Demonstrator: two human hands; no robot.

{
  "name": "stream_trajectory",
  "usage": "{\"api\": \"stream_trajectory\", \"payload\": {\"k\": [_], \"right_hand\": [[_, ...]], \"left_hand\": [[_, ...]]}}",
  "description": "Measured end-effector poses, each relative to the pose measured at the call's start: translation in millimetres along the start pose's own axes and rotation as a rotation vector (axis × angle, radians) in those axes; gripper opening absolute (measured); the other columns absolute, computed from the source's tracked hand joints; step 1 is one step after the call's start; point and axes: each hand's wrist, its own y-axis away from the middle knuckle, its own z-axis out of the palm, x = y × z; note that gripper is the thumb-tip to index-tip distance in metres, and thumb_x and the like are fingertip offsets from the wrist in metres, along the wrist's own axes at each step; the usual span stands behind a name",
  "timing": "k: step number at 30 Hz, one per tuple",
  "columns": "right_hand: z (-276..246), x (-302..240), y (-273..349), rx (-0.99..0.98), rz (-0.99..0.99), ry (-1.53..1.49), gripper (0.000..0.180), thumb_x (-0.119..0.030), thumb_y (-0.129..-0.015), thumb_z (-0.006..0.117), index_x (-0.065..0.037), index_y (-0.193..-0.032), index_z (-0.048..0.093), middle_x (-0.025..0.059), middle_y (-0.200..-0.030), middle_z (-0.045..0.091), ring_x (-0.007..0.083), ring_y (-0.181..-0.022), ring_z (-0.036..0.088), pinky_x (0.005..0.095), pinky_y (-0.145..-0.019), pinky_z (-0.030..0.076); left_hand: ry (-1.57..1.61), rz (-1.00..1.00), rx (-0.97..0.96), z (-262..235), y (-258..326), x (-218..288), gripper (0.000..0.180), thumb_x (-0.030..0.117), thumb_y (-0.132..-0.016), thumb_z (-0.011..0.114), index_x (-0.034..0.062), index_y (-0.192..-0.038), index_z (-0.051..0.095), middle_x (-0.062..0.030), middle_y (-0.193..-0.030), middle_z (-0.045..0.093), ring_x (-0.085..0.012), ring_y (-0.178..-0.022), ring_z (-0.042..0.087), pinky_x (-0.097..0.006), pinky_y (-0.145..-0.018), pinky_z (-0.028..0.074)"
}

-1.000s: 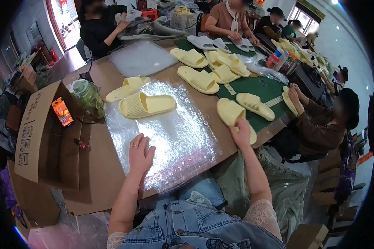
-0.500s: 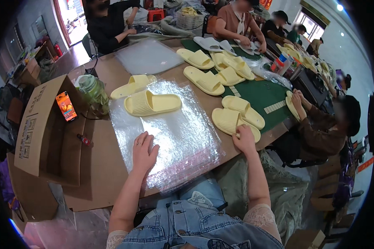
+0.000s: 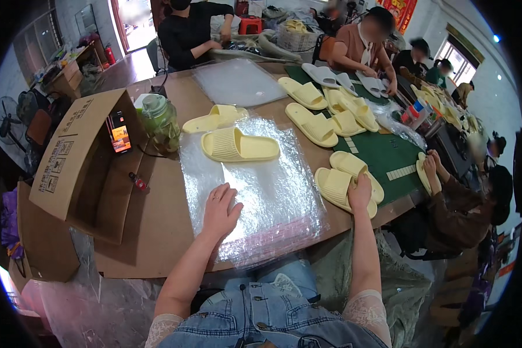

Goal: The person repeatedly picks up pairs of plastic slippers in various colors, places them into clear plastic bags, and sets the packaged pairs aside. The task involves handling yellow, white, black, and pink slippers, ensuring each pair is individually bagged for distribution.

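Observation:
My left hand [image 3: 221, 210] lies with its fingers spread on a stack of shiny clear plastic bags [image 3: 267, 203]. On the upper part of that stack rests a pale yellow ribbed slipper [image 3: 255, 148], with another yellow slipper [image 3: 211, 120] just behind it. To the right, my right hand [image 3: 361, 194] grips the inner edge of the nearer yellow slipper [image 3: 332, 184] of a pair; its fingertips are partly hidden. The pair's other slipper [image 3: 348, 162] lies right behind, partly covered by that hand.
An open cardboard box [image 3: 69, 156] stands at left, with a lit phone [image 3: 121, 136] against it and a green-tinted jug [image 3: 158, 122] beside it. More yellow slippers [image 3: 311, 124] lie by a green mat [image 3: 383, 153]. Co-workers sit across the table and at right.
The whole view has shifted, so the table sits further right in it. My right hand has closed further over the nearer slipper's edge. My left hand stays on the bags.

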Motion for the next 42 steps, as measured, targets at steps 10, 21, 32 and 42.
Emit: {"api": "stream_trajectory", "payload": {"k": [10,21,32,42], "right_hand": [[-37.7,-17.0,40.6,-0.148,0.132,-0.020,0.042,-0.034,-0.083,0.071,0.007,-0.076,0.062,0.0264,-0.075,0.063,0.0434,-0.073,0.063,0.0515,-0.067,0.048],[-71.4,13.9,95.7,0.000,0.336,-0.410,0.026,-0.016,-0.088,0.069,0.009,-0.086,0.065,0.0154,-0.075,0.066,0.0218,-0.071,0.061,0.0387,-0.065,0.047],[-104.7,-89.1,117.1,-0.251,-0.017,-0.903,0.026,-0.007,-0.089,0.068,0.002,-0.113,0.071,0.0101,-0.106,0.076,0.0179,-0.099,0.070,0.0320,-0.085,0.052],[-103.1,-94.9,137.9,-0.328,0.019,-0.896,0.026,-0.008,-0.087,0.070,0.002,-0.111,0.072,0.0102,-0.105,0.076,0.0176,-0.098,0.070,0.0322,-0.084,0.053]], "left_hand": [[-0.011,-0.030,-0.135,-12.3,1.5,3.0,0.057,0.035,-0.080,0.075,0.0078,-0.128,0.061,-0.0219,-0.144,0.048,-0.0415,-0.135,0.042,-0.049,-0.112,0.036],[-0.042,0.199,-0.309,-40.4,23.4,17.3,0.041,0.032,-0.082,0.076,0.0120,-0.117,0.069,-0.0149,-0.137,0.059,-0.0363,-0.130,0.052,-0.045,-0.107,0.045],[0.005,0.007,-0.296,-38.8,14.0,46.8,0.053,0.040,-0.077,0.081,0.0116,-0.120,0.067,-0.0125,-0.128,0.063,-0.0340,-0.119,0.058,-0.044,-0.101,0.048],[-0.013,0.071,-0.336,-34.9,35.5,49.0,0.047,0.033,-0.084,0.075,0.0089,-0.123,0.065,-0.0126,-0.126,0.064,-0.0321,-0.118,0.059,-0.042,-0.100,0.048]]}}
